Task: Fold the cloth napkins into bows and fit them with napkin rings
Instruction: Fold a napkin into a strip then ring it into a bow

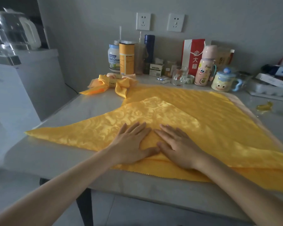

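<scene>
Head view: a yellow napkin [194, 115] is spread flat on a grey table [59, 154], covering most of the top from centre to R side. Its near R edge is draped over the table's front edge. The napkin's L corner is folded inward toward the middle, w/ the glossy patterned face shown on the fold. A paler peach cloth [234, 99] is seen beneath it, w/ one edge exposed at far R. L hand [132, 142] and R hand [178, 147] are laid palm-down side by side on the napkin near its front edge, fingers straight, thumbs nearly touching. Nothing is grasped; both hands are released and pressed flat on the fabric. At far L of the table, just beside the spread napkin's far edge, a finished yellow bow [119, 88] is placed, cinched at the middle by a ring [112, 82]. A peach bow [129, 76] is partly hidden behind it. Lined up along the wall are a milk jar [113, 58], an orange canister [126, 58], a blue flask [149, 46], a red bag [192, 56], a pink bottle [203, 67], a glass [180, 75] and a lidded mug [222, 83]. Two sockets [143, 21] are fitted above. A small yellow item [265, 106] at R is too blurred to be identified.
</scene>
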